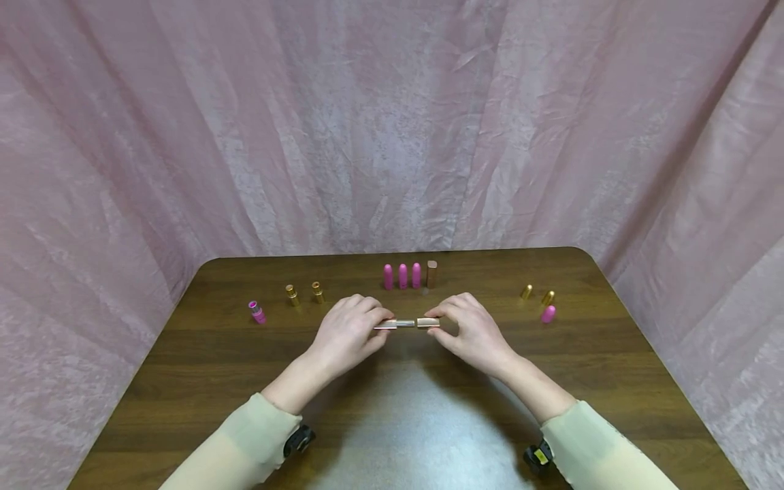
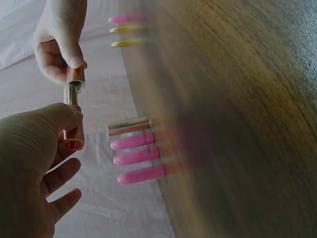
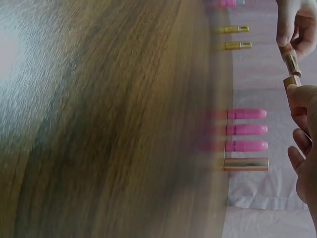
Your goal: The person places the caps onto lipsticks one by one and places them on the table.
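My left hand (image 1: 348,333) pinches the base of a rose-gold lipstick tube (image 1: 404,324) between thumb and fingers, its silvery inner collar pointing right. Facing it, my right hand (image 1: 474,335) pinches the matching rose-gold cap (image 1: 428,322), open end toward the collar. Base and cap lie in line, held level over the middle of the table. In the left wrist view the collar (image 2: 73,94) reaches right to the mouth of the cap (image 2: 76,75). The right wrist view also shows the cap (image 3: 292,82) close against the base.
Behind the hands stand three pink lipsticks (image 1: 402,275) and a capped rose-gold lipstick (image 1: 431,273) in a row. Left on the wooden table (image 1: 233,381) are two gold bases (image 1: 292,295) and a pink base (image 1: 257,312). Right are two gold caps (image 1: 548,297) and a pink cap (image 1: 548,314).
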The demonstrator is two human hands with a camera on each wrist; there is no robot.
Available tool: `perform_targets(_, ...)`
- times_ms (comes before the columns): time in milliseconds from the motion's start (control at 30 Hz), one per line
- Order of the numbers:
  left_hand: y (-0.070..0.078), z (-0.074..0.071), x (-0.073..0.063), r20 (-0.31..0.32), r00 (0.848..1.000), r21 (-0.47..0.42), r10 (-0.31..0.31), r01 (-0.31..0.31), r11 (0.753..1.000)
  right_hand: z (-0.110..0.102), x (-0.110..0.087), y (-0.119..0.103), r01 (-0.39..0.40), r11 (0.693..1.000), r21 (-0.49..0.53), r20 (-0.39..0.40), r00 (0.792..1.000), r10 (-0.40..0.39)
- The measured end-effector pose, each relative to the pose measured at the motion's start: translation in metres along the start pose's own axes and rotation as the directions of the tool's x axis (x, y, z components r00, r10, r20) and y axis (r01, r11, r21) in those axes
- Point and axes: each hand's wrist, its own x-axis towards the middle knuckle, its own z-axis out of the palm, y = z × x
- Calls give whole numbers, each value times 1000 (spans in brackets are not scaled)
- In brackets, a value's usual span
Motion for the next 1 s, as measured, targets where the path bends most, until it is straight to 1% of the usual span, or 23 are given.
perform_targets(300, 2, 0, 2, 27, 1000, -6, -5, 5, 1000, 3, 2, -2, 5, 1000, 22, -17, 1000, -5)
perform_targets(533, 4, 0, 4, 35, 999, -10, -5, 5, 1000, 4, 3, -2, 38, 999, 24, -21, 999, -38)
perform_targets(767, 8, 0, 6, 57, 998, -35, -24, 26, 999, 7, 6, -5, 55, 998, 29, -21, 998, -55)
perform_targets(1000, 11, 0, 8, 86, 995, -59, -40, 45, 997, 9, 8, -7, 95, 995, 20, -32, 995, -94)
